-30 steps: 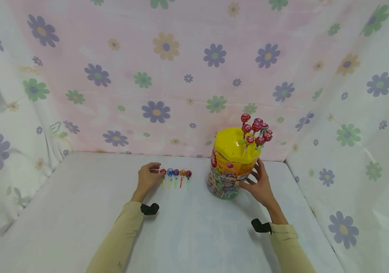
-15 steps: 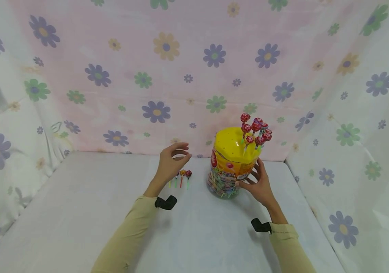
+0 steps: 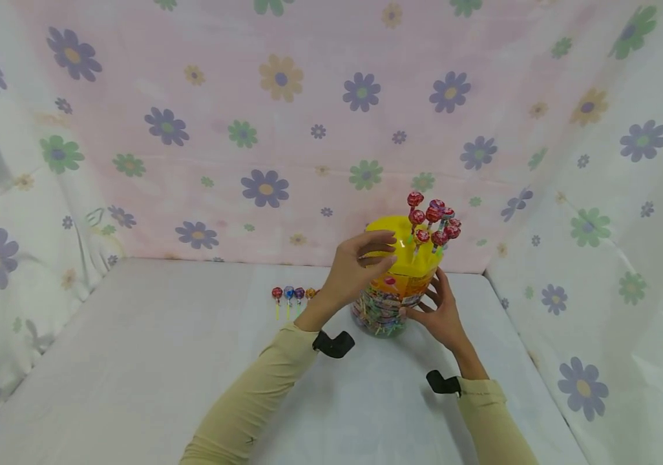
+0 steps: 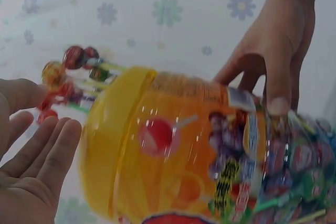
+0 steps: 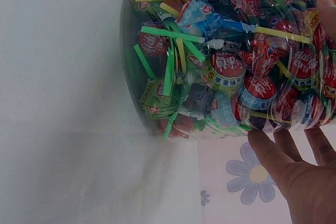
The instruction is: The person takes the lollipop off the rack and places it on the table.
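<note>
A clear candy jar (image 3: pixel 386 316) full of wrapped lollipops stands on the table under a yellow lid (image 4: pixel 113 145). Several lollipops (image 3: pixel 433 213) are stuck upright in the right part of this lid. My right hand (image 3: pixel 442 316) grips the jar from its right side, thumb in front and fingers round the back. In front of the lid's left part is my left hand (image 3: pixel 360 268), its fingers loosely bent with nothing seen between them. Whether it touches the lid I cannot tell. Through the jar wall, the right wrist view shows many wrapped lollipops (image 5: pixel 228 69).
A short row of lollipops (image 3: pixel 288 294) lies on the white table (image 3: pixel 134 361), left of the jar; my left forearm partly hides its right end. Flowered cloth (image 3: pixel 285 129) hangs behind the table and along both sides.
My left hand has moved right from the leftmost lollipop of the row, over the others, to the jar's lid. The row's left lollipops show again. My right hand keeps its grip.
</note>
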A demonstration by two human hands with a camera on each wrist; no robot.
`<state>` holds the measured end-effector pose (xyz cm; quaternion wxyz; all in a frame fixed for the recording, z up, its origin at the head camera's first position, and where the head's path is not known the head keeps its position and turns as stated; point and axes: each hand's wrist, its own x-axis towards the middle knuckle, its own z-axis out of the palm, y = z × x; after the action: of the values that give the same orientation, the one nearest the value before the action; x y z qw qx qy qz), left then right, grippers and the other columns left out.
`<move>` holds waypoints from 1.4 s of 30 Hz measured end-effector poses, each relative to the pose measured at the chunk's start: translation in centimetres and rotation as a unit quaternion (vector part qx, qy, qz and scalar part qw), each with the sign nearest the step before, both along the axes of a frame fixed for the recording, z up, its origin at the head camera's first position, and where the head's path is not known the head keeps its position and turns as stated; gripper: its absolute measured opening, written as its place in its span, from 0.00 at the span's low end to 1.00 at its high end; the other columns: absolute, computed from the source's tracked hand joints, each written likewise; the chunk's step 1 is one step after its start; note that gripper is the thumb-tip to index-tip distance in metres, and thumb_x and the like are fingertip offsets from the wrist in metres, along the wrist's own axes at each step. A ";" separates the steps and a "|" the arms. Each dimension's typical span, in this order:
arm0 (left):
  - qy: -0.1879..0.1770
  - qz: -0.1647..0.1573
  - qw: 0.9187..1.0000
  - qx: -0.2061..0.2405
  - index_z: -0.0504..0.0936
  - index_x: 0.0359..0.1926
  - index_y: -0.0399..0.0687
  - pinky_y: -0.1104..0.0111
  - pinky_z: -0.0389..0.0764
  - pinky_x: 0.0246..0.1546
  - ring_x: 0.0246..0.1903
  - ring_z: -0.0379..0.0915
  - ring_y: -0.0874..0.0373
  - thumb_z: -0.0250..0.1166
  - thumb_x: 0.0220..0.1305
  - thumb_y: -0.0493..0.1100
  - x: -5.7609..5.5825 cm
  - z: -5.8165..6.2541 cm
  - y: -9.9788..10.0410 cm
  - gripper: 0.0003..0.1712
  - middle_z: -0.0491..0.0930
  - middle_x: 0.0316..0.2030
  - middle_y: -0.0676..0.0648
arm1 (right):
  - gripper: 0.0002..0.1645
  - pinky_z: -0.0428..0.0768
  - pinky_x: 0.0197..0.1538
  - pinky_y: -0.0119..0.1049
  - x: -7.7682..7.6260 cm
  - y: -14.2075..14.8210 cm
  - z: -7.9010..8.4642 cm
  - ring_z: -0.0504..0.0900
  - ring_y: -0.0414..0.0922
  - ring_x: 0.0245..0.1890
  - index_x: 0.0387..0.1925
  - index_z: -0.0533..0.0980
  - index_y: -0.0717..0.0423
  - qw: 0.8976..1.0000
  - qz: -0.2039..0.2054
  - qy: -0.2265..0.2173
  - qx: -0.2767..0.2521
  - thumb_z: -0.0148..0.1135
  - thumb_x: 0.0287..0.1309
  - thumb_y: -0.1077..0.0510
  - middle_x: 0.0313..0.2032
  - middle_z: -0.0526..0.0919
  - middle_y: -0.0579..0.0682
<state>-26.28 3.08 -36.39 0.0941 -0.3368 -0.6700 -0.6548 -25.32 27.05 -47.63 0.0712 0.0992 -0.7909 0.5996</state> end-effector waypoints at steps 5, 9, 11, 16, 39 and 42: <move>-0.006 -0.010 1.000 0.018 0.76 0.63 0.32 0.64 0.84 0.55 0.55 0.81 0.44 0.66 0.67 0.31 0.2 0.3 1.6 0.24 0.81 0.57 0.34 | 0.63 0.69 0.68 0.63 -0.2 -0.1 -0.2 0.64 0.65 0.72 0.81 0.44 0.39 1.000 -0.001 0.003 -0.001 0.75 0.56 0.63 0.76 0.59 0.57; -0.001 -0.008 1.000 0.023 0.76 0.64 0.34 0.65 0.83 0.56 0.55 0.82 0.45 0.66 0.67 0.30 0.3 0.2 2.5 0.24 0.82 0.56 0.35 | 0.63 0.69 0.68 0.63 -0.1 -0.1 -0.1 0.65 0.65 0.72 0.80 0.45 0.39 1.000 -0.002 0.007 0.002 0.75 0.56 0.62 0.76 0.59 0.57; 0.001 -0.010 1.000 0.022 0.76 0.64 0.34 0.65 0.82 0.57 0.55 0.82 0.45 0.65 0.67 0.30 0.3 0.2 2.9 0.24 0.82 0.55 0.35 | 0.62 0.69 0.68 0.63 -0.2 0.0 -0.2 0.65 0.65 0.72 0.80 0.45 0.39 1.000 -0.001 0.012 0.001 0.75 0.57 0.63 0.76 0.59 0.57; 0.004 -0.010 1.000 0.022 0.75 0.64 0.34 0.68 0.82 0.57 0.55 0.82 0.45 0.65 0.68 0.31 0.5 0.5 3.6 0.24 0.82 0.55 0.34 | 0.62 0.70 0.67 0.62 -0.3 0.0 -0.4 0.65 0.65 0.72 0.80 0.46 0.37 1.000 -0.001 0.021 0.004 0.75 0.56 0.63 0.76 0.59 0.57; 0.004 0.073 0.997 0.040 0.79 0.61 0.39 0.72 0.84 0.51 0.49 0.82 0.51 0.64 0.71 0.35 1.3 2.1 4.7 0.19 0.83 0.49 0.40 | 0.63 0.72 0.66 0.62 -0.2 0.3 -0.5 0.65 0.65 0.72 0.80 0.46 0.35 1.000 -0.003 0.017 0.004 0.76 0.55 0.63 0.76 0.60 0.58; -0.004 0.071 0.996 0.046 0.79 0.61 0.40 0.70 0.85 0.49 0.48 0.82 0.51 0.64 0.71 0.36 1.6 1.9 4.0 0.19 0.83 0.50 0.40 | 0.64 0.71 0.66 0.63 -0.1 0.2 -0.4 0.65 0.65 0.72 0.80 0.46 0.35 1.000 -0.006 0.014 0.003 0.76 0.55 0.64 0.76 0.60 0.58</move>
<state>-24.70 7.03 -34.53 0.1532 -0.2807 -0.6621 -0.6778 -25.38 27.26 -47.99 0.0858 0.1032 -0.7920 0.5956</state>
